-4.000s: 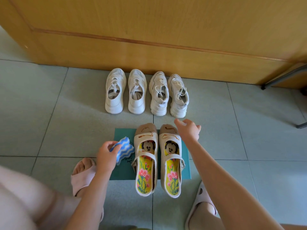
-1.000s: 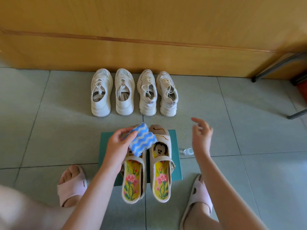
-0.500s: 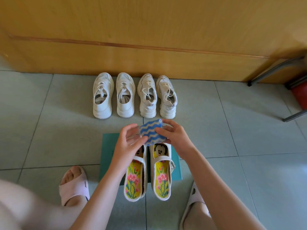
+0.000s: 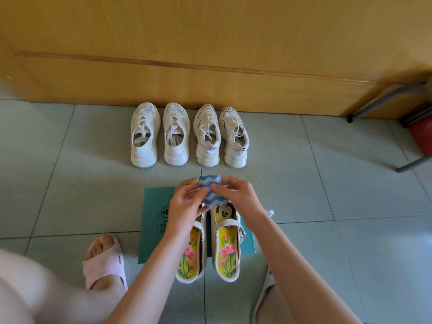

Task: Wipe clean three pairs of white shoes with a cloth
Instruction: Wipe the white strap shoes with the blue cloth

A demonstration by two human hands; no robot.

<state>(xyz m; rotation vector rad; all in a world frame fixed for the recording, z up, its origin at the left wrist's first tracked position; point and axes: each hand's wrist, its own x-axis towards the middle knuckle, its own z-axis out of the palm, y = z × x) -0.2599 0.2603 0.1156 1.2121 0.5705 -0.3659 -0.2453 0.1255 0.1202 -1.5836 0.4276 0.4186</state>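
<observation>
A blue-and-white wavy cloth (image 4: pixel 214 195) is held in the air between both hands, above the toes of a pair of white strap shoes (image 4: pixel 228 244) with flowered insoles. My left hand (image 4: pixel 187 205) pinches the cloth's left edge and my right hand (image 4: pixel 236 195) pinches its right side. The strap shoes stand on a teal sheet (image 4: pixel 155 220). Farther back, near the wooden panel, stand a pair of white sneakers (image 4: pixel 160 134) and a pair of chunky white sneakers (image 4: pixel 221 135), side by side. My hands hide the toes of the strap shoes.
A wooden panel (image 4: pixel 210 54) runs along the back. Grey metal legs (image 4: pixel 383 99) and a red object (image 4: pixel 422 136) stand at the right edge. My feet in pink slippers (image 4: pixel 102 260) rest on the grey tiled floor on either side of the sheet. A small white object (image 4: pixel 270 212) lies by my right wrist.
My right hand came over from the right and took hold of the cloth, which only my left hand held before. Both hands now hold it slightly higher over the shoe toes.
</observation>
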